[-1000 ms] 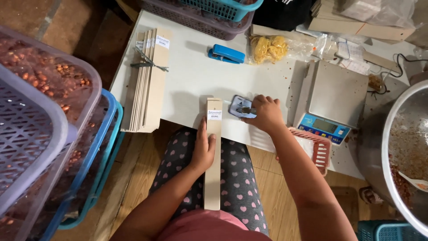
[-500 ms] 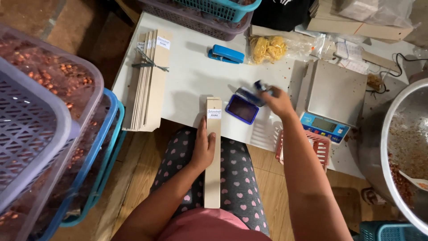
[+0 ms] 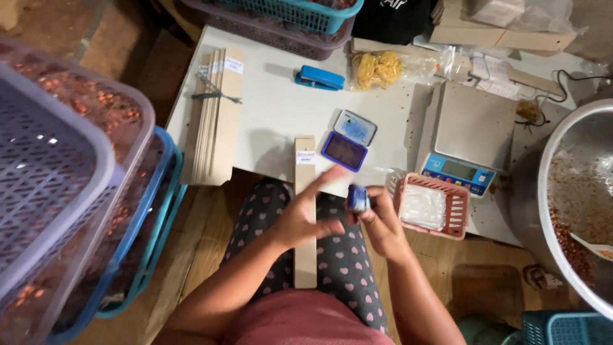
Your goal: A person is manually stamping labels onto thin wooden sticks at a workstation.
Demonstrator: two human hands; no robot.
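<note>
My right hand (image 3: 382, 220) grips a small blue stamp (image 3: 358, 197) just off the table's near edge, over my lap. My left hand (image 3: 306, 214) is raised with fingers spread, its fingertips close to the stamp, above a long narrow cardboard strip (image 3: 305, 255) that lies across my knees and onto the table. An ink pad (image 3: 344, 151) lies open on the white table (image 3: 274, 115), its lid (image 3: 355, 127) flipped back beside it.
A stack of cardboard strips (image 3: 214, 121), a blue stapler (image 3: 318, 77) and a bag of yellow pieces (image 3: 378, 68) lie on the table. A digital scale (image 3: 469, 137) and a pink basket (image 3: 431, 206) sit right; a large metal bowl (image 3: 568, 211) far right; crates (image 3: 57, 185) left.
My right hand opened the ink pad, then drew back toward my lap holding the stamp. My left hand lifted off the cardboard strip and moved up toward the stamp.
</note>
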